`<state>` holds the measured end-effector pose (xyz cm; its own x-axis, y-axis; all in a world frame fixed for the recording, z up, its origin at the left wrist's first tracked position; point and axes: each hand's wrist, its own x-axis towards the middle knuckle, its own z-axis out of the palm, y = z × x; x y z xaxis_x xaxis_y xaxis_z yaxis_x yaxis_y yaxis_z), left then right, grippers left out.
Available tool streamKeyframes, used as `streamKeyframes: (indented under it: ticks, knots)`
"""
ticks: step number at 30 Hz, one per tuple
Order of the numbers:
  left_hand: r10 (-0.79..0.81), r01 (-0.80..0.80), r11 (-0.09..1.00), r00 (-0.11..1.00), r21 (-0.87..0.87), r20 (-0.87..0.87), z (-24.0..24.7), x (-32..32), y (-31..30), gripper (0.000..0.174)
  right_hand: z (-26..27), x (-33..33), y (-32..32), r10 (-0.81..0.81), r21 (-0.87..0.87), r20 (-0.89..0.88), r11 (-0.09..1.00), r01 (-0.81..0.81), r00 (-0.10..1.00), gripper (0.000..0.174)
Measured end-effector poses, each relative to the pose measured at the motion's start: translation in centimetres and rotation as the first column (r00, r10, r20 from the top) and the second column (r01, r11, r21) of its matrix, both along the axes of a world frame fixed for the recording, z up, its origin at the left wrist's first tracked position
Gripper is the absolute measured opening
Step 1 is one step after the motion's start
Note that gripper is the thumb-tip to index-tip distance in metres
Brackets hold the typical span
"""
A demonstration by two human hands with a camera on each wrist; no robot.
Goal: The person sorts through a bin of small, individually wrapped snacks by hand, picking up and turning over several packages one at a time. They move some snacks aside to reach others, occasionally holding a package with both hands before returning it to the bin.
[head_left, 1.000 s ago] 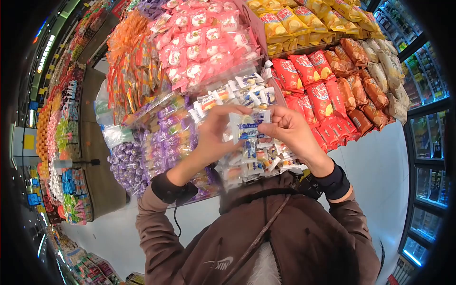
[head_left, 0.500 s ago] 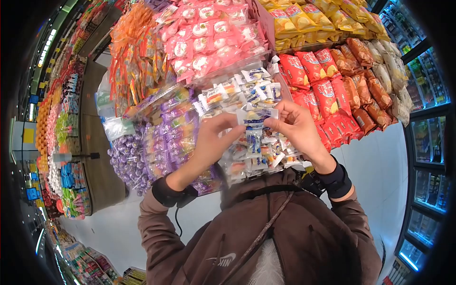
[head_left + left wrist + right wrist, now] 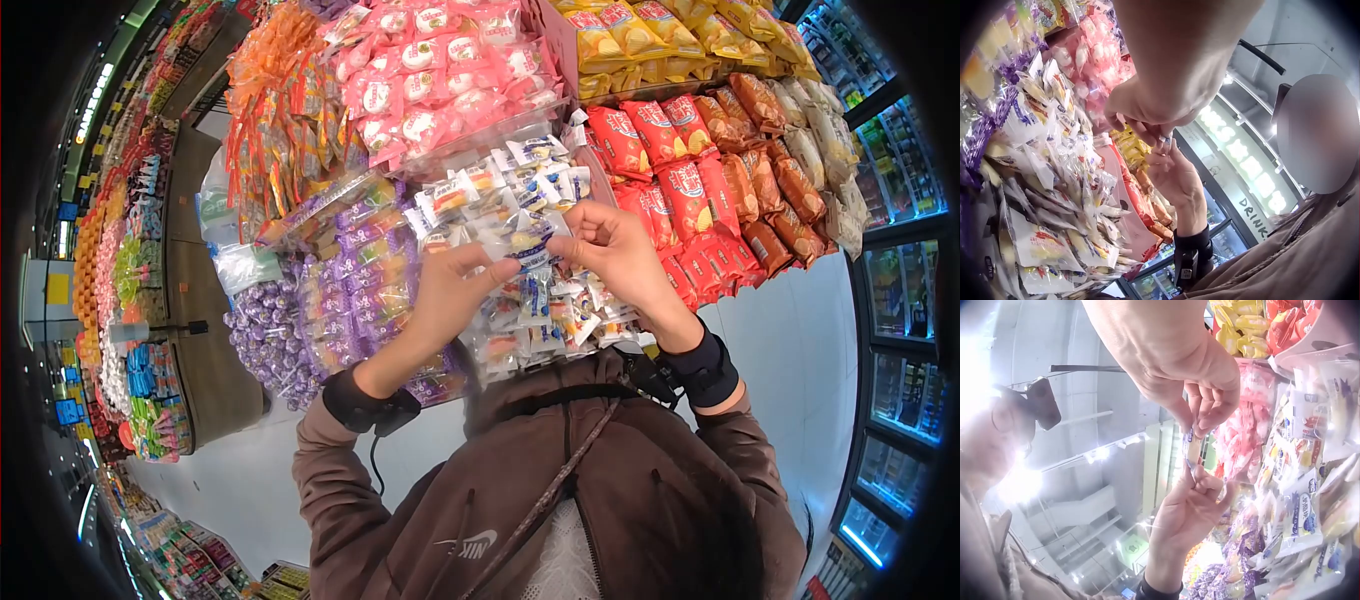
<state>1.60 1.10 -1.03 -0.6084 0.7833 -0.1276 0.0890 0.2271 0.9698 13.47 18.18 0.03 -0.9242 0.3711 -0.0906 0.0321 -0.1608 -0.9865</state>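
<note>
Both hands hold a small clear packet with blue print (image 3: 528,243) between them, above a bin of similar packets. My left hand (image 3: 452,300) pinches its left end with thumb and fingers. At the other end, my right hand (image 3: 622,262) pinches it between thumb and forefinger. The right wrist view shows the packet (image 3: 1191,449) nearly edge-on, something pale inside its wrapper. There the right hand (image 3: 1191,381) is above and the left hand (image 3: 1188,509) below. In the left wrist view the hands nearly meet, hiding most of the packet.
Loose white packets (image 3: 545,320) fill the bin under the hands. Purple-wrapped snacks (image 3: 355,290) lie to the left, pink packets (image 3: 440,80) behind. Red bags (image 3: 685,200) and yellow bags (image 3: 640,45) are stacked to the right. Glass-door coolers (image 3: 905,290) line the far right.
The packet's printed face was turned up toward the head camera; it has since tilted and appears narrower. Both hands still pinch its ends and have shifted slightly to the right in view.
</note>
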Motion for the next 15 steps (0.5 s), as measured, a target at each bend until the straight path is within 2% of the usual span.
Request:
streamKeyframes:
  ticks: [5,8,11,14,15]
  knots:
    - [-0.015,0.015,1.0,0.999,0.009,0.032,-1.9,-0.1,-0.3,0.021,0.2,0.1,0.2,0.043,0.022,0.074,0.999,-0.045,0.996,0.012]
    - [-0.069,0.052,0.986,0.992,0.156,0.103,-1.3,0.5,0.4,0.02,0.6,0.1,0.5,0.05,0.226,0.088,0.972,-0.069,0.995,0.015]
    - [-0.164,0.151,0.984,0.975,0.089,0.153,-0.7,0.0,0.5,0.015,0.5,-0.2,0.7,0.201,0.474,0.052,0.857,-0.201,0.978,0.013]
    - [-0.214,0.223,0.974,0.961,-0.032,0.175,-0.8,-0.2,0.4,0.015,1.5,-0.4,-0.1,0.202,0.367,0.157,0.897,-0.246,0.967,0.013]
    - [-0.186,0.187,0.982,0.961,0.016,0.205,-0.7,0.0,0.5,0.016,1.5,-0.5,-0.1,0.165,0.336,0.135,0.92,-0.202,0.977,0.013]
